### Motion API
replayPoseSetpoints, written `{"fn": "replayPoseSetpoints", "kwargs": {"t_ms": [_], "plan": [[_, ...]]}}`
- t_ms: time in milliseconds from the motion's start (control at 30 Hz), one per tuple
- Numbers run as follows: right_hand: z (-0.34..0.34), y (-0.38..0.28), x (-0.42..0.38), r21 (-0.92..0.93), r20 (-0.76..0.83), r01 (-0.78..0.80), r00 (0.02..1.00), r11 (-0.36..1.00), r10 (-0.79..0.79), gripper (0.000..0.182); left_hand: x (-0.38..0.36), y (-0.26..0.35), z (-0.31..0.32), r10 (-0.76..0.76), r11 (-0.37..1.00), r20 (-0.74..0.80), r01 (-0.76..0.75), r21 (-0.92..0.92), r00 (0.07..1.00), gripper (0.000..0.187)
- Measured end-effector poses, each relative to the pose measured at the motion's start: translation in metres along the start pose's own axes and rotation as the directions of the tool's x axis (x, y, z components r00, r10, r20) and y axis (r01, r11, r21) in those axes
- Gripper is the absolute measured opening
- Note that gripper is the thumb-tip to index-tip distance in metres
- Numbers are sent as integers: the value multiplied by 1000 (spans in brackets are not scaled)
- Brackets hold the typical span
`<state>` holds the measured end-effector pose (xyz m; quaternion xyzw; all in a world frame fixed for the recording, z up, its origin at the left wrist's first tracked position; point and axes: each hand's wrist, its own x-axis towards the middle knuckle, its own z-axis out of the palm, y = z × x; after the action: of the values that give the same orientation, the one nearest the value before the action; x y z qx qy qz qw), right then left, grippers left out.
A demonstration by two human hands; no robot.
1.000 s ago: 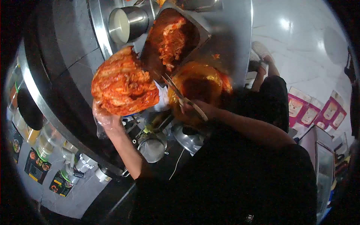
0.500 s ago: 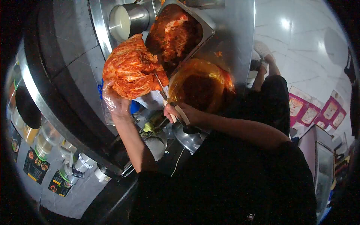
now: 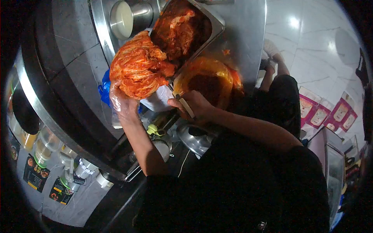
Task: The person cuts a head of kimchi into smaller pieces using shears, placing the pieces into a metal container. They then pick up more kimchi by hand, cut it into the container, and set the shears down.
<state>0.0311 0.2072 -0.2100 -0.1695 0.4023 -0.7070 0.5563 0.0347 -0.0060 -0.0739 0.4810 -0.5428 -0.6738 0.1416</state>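
A large clump of red, sauce-coated kimchi cabbage [image 3: 136,64] is held up in my left hand [image 3: 124,101], which wears a clear plastic glove. My fingers are mostly hidden under the leaves. Beside the clump's lower right edge, my right hand [image 3: 197,104] is closed around scissors with pale handles [image 3: 186,106]; their blades point up toward the cabbage. Just beyond the clump stands a metal pan [image 3: 218,27] with more kimchi in red sauce. Close by my right hand is a bowl lined with yellowish plastic [image 3: 223,77], dark red inside.
A steel pot [image 3: 143,17] with pale contents stands at the top left. Blue plastic [image 3: 104,89] lies beside my left wrist. Below my forearms are a steel lid [image 3: 190,139] and a strainer [image 3: 161,149]. The steel counter [image 3: 246,39] ends at a curved edge above the tiled floor.
My right hand has moved up and right, drawing the scissors back from the cabbage; their spread handles now show as one. The clump in my left hand has shifted slightly upward.
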Motion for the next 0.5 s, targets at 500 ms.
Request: {"fn": "replayPoseSetpoints", "kwargs": {"t_ms": [500], "plan": [[-17,29,-2,456,310,-143,951,878,-7,37,7,-10,-16,-31,991,22,34,-127,999,53]]}}
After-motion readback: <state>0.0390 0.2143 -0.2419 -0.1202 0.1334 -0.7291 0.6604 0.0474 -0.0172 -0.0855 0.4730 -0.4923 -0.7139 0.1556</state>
